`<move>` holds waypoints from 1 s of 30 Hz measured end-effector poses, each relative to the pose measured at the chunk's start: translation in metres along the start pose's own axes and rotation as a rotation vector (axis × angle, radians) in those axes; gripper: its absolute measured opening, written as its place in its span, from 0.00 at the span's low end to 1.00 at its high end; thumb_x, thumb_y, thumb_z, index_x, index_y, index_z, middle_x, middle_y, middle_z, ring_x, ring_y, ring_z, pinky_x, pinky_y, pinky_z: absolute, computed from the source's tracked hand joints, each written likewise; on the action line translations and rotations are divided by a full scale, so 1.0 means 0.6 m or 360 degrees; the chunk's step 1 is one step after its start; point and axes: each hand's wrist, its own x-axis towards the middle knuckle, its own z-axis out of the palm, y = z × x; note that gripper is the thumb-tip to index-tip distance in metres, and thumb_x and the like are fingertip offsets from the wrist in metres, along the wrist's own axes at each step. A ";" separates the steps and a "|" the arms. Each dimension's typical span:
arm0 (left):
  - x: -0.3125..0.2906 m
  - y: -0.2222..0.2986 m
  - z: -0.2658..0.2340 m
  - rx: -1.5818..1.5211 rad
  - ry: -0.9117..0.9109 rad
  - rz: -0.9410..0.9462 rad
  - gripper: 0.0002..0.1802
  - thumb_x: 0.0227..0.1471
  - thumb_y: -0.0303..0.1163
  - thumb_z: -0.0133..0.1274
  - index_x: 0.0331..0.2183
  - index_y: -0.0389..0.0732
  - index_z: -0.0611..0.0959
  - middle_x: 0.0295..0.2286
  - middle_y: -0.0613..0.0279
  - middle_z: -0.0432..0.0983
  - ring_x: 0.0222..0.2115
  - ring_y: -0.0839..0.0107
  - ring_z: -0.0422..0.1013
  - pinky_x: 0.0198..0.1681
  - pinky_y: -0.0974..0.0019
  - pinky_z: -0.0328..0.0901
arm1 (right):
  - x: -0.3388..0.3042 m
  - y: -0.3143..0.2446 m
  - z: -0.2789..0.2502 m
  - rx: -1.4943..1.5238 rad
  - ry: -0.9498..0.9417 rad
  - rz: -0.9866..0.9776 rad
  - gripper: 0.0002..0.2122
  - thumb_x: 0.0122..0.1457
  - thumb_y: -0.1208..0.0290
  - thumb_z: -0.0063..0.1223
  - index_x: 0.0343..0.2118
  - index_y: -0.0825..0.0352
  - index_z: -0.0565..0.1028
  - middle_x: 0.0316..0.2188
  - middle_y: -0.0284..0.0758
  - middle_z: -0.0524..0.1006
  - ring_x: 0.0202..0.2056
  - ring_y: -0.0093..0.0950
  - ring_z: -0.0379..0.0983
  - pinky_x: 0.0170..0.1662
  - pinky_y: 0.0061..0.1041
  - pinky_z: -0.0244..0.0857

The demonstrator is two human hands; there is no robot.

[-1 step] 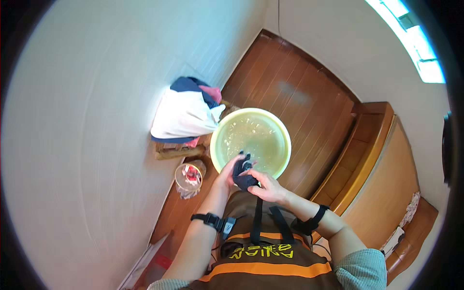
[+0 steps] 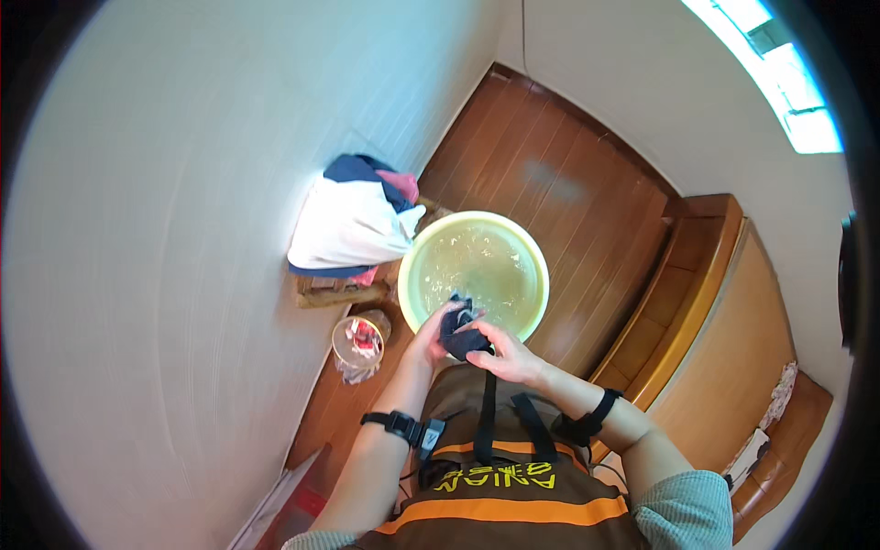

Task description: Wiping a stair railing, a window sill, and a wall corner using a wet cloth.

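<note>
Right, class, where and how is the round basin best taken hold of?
Probably pinch the basin's pale rim from the right: the ring is exposed there, whereas the white cloth crowds its upper left and the left hand, right hand and dark cloth cover part of the near edge.

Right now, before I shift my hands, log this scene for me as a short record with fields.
Left hand: left hand gripping one side of the dark cloth
Right hand: right hand gripping the other side of it
Basin: round, pale yellow basin, holding what looks like water; hands at its near edge
Left of basin: heaped clothes, white, navy and pink, on a wooden stand
Nearer, on the left: small clear bin with red and white bits inside
Floor: brown wooden floor
</note>
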 end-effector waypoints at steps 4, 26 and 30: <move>-0.056 0.002 -0.001 -0.0133 -0.0227 -0.0031 0.21 0.53 0.41 0.45 0.46 0.42 0.70 0.38 0.58 0.73 0.37 0.65 0.72 0.41 0.60 0.69 | 0.032 0.017 -0.009 0.0424 0.0277 0.0056 0.15 0.54 0.66 0.54 0.41 0.69 0.68 0.34 0.31 0.73 0.38 0.19 0.67 0.43 0.20 0.62; -0.150 -0.006 0.070 0.0043 -0.0719 -0.0192 0.44 0.36 0.49 0.61 0.51 0.39 0.61 0.47 0.50 0.62 0.38 0.65 0.65 0.30 0.73 0.64 | 0.103 0.001 -0.012 0.0559 -0.0066 0.0393 0.13 0.49 0.63 0.57 0.34 0.60 0.69 0.28 0.30 0.69 0.31 0.23 0.65 0.31 0.26 0.64; -0.148 -0.001 0.072 0.0374 -0.0441 -0.0059 0.28 0.44 0.35 0.59 0.46 0.41 0.67 0.39 0.54 0.70 0.33 0.69 0.67 0.24 0.73 0.64 | 0.113 0.020 0.001 0.0535 -0.0053 0.0263 0.11 0.49 0.65 0.55 0.34 0.59 0.69 0.27 0.30 0.69 0.29 0.24 0.65 0.32 0.26 0.64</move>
